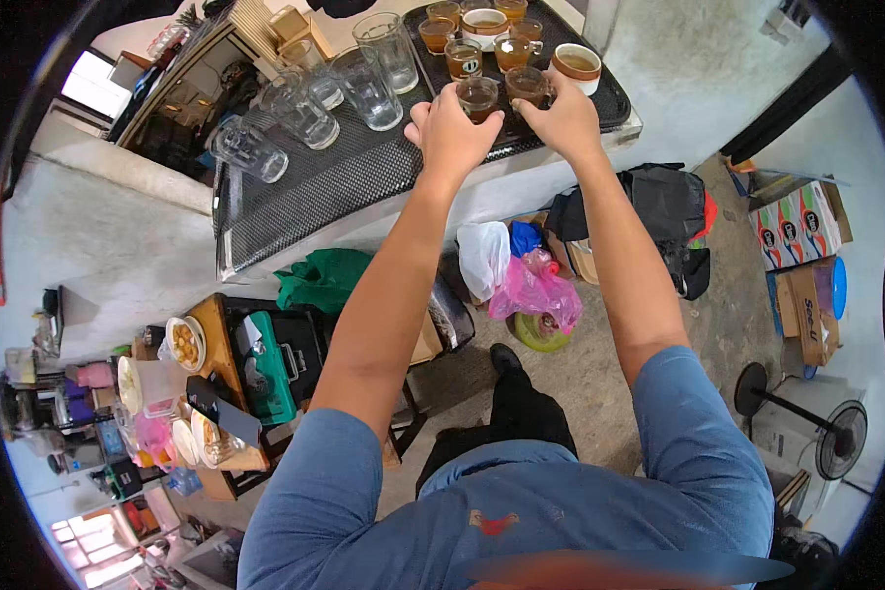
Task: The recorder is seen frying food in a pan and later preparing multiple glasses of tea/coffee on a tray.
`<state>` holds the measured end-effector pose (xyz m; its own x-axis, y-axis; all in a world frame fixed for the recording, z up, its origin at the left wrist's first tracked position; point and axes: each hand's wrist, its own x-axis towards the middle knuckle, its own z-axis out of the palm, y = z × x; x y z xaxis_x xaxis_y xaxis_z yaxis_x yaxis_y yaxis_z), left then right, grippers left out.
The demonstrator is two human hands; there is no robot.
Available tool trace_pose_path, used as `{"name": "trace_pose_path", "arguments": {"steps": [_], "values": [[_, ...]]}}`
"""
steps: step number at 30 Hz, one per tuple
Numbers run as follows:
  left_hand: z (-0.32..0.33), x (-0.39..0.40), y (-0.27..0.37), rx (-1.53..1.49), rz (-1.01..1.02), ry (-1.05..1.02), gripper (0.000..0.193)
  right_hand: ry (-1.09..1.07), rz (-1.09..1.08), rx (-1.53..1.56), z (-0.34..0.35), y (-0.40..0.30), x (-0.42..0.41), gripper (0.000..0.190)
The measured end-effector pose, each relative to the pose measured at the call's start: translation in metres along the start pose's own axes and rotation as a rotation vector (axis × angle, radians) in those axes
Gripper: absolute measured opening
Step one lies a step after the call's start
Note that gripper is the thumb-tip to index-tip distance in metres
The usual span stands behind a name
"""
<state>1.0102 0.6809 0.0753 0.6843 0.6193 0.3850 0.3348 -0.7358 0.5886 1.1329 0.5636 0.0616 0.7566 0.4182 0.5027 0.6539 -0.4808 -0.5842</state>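
Note:
On a black tray (pixel 618 110) stand several small glass cups of brown liquid and white-and-brown ceramic cups. My left hand (pixel 457 133) has its thumb and fingers around a glass cup (pixel 478 97) at the tray's near edge. Just to the right, my right hand (pixel 563 114) holds another glass cup (pixel 525 85) by its handle side. A white cup with a brown band (pixel 575 68) stands behind my right hand. Left of my hands, several clear empty glasses (pixel 372 88) stand on a second black textured tray (pixel 324 192); the leftmost glass (pixel 251 151) appears tilted.
Both trays rest on a ledge. Below lie a pink plastic bag (pixel 537 291), a white bag (pixel 484 258) and black bags (pixel 660 203). A wooden table (pixel 210 317) with food containers stands at left. A standing fan (pixel 841 439) and cardboard boxes (pixel 807 310) are at right.

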Motion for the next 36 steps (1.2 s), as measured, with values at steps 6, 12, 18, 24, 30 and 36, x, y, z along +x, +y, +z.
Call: {"name": "trace_pose_path", "arguments": {"steps": [6, 12, 18, 24, 30, 36], "values": [[0.009, 0.002, -0.003, -0.05, -0.094, 0.048, 0.059, -0.064, 0.01, 0.23, 0.008, -0.009, 0.011, 0.056], [0.012, 0.003, -0.006, -0.208, 0.092, 0.279, 0.05, -0.043, 0.042, 0.384, 0.017, -0.001, 0.022, 0.055], [-0.057, -0.036, 0.014, -0.428, 0.246, 0.488, 0.044, -0.044, -0.009, 0.257, -0.023, -0.056, 0.011, 0.059], [-0.175, -0.178, 0.008, -0.526, 0.091, 0.546, 0.058, -0.221, -0.114, 0.485, -0.053, -0.136, -0.043, 0.057], [-0.292, -0.379, -0.011, -0.332, -0.251, 0.657, 0.058, -0.462, -0.175, 0.689, -0.078, -0.254, -0.166, 0.048], [-0.383, -0.596, -0.005, 0.026, -0.497, 1.109, 0.053, -0.844, -0.282, 0.887, -0.065, -0.376, -0.325, 0.046]]}}
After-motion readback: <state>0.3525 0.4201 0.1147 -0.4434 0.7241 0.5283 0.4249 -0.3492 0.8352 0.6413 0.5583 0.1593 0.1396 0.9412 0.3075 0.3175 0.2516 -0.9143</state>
